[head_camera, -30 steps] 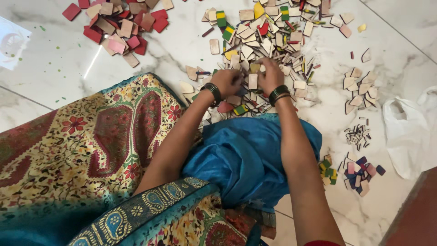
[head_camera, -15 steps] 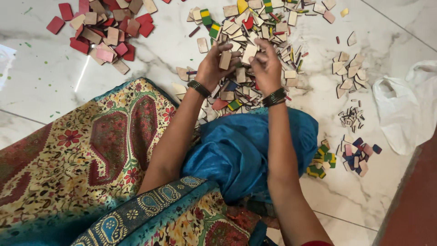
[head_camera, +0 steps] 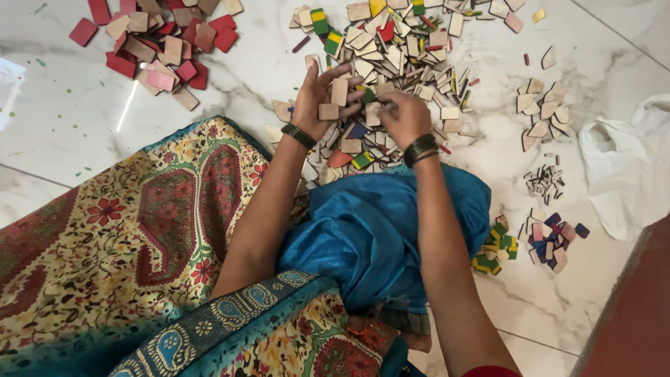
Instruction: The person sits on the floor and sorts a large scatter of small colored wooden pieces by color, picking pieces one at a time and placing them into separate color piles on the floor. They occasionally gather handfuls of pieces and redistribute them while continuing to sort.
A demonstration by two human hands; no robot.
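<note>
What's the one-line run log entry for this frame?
left hand: holds small plain wooden tiles | right hand: picking tile | below: mixed wooden tile pile | white marble floor

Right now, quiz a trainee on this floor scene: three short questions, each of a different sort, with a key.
1. True or false: the left hand holds pale tiles.
2. The red pile lies at: A) upper left, B) lower right, C) centre?
3. Fill in: the white bag lies on the ___ side of the floor.

Key: 1 true; 2 A; 3 right.
</note>
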